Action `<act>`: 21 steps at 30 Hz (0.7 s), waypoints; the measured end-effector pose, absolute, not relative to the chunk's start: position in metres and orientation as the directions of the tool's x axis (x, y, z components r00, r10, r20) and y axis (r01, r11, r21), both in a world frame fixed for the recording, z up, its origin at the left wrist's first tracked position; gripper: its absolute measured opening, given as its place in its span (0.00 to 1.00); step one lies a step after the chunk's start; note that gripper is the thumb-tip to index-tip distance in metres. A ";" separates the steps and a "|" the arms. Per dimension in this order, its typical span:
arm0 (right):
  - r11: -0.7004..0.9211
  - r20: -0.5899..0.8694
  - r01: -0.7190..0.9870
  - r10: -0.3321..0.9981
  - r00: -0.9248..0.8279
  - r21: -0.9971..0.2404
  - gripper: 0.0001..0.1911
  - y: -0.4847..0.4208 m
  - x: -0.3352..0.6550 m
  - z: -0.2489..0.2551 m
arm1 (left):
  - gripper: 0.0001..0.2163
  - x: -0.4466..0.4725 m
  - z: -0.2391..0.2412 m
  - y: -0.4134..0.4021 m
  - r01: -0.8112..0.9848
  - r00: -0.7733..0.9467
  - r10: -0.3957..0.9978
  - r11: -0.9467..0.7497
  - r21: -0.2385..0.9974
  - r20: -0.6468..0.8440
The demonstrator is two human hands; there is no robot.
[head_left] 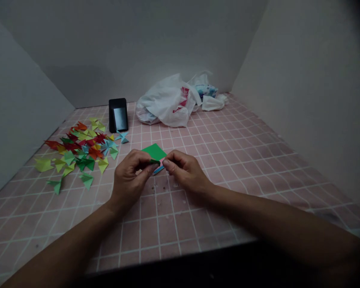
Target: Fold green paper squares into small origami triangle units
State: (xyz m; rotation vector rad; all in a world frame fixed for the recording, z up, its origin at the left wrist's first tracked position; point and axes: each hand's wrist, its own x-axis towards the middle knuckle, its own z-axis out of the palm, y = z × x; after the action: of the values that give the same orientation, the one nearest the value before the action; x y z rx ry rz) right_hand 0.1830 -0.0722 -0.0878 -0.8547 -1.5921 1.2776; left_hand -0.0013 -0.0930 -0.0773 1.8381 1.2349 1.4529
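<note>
My left hand (131, 176) pinches a small folded piece of dark green paper (155, 161) between thumb and fingers. Close beside it, my right hand (187, 171) is closed, thumb pressed to the index finger at the paper's right end. What sits in that right pinch is too small to make out. Just beyond both hands lie square sheets of paper (154, 151), green on top with pink and blue edges showing; my hands partly cover them. To the left, several folded paper cranes (85, 163) in red, orange, yellow, green and light blue are spread in a loose heap.
A black phone-like device (118, 115) stands upright behind the heap. White plastic bags (168, 100) and a blue-patterned packet (207, 90) rest against the back wall. Pink checked cloth (228, 160) covers the table, with pale walls on three sides and a dark front edge.
</note>
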 end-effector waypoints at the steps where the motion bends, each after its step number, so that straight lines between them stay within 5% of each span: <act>1: 0.161 0.170 -0.056 0.905 -0.389 -0.985 0.14 -0.073 0.183 -0.088 | 0.04 -0.002 -0.078 -0.093 0.394 0.050 0.818 -0.543 0.742 0.573; 5: -0.134 0.009 -0.235 0.852 -0.523 -0.963 0.19 -0.073 0.181 -0.090 | 0.08 -0.003 -0.080 -0.091 0.492 0.195 0.673 -0.697 0.522 0.714; 9: -0.171 -0.019 -0.280 0.880 -0.474 -0.945 0.14 -0.069 0.182 -0.093 | 0.10 -0.002 -0.081 -0.089 0.522 0.255 0.662 -0.708 0.476 0.705; 13: -0.158 -0.026 -0.261 0.894 -0.448 -0.952 0.11 -0.064 0.183 -0.093 | 0.06 -0.001 -0.080 -0.091 0.450 0.155 0.777 -0.605 0.657 0.610; 17: -0.108 -0.008 -0.211 0.904 -0.427 -0.972 0.09 -0.063 0.183 -0.091 | 0.06 0.003 -0.081 -0.091 0.153 -0.005 0.962 -0.268 0.951 0.272; 21: -0.090 -0.011 -0.161 0.899 -0.437 -0.983 0.08 -0.065 0.182 -0.091 | 0.12 0.006 -0.084 -0.091 0.006 -0.010 0.999 -0.041 0.999 0.041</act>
State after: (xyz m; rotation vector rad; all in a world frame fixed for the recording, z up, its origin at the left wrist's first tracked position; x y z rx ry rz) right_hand 0.1820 -0.0648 -0.0914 -0.8637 -1.3610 1.6509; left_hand 0.0062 -0.0906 -0.0836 1.2392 1.2007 1.2444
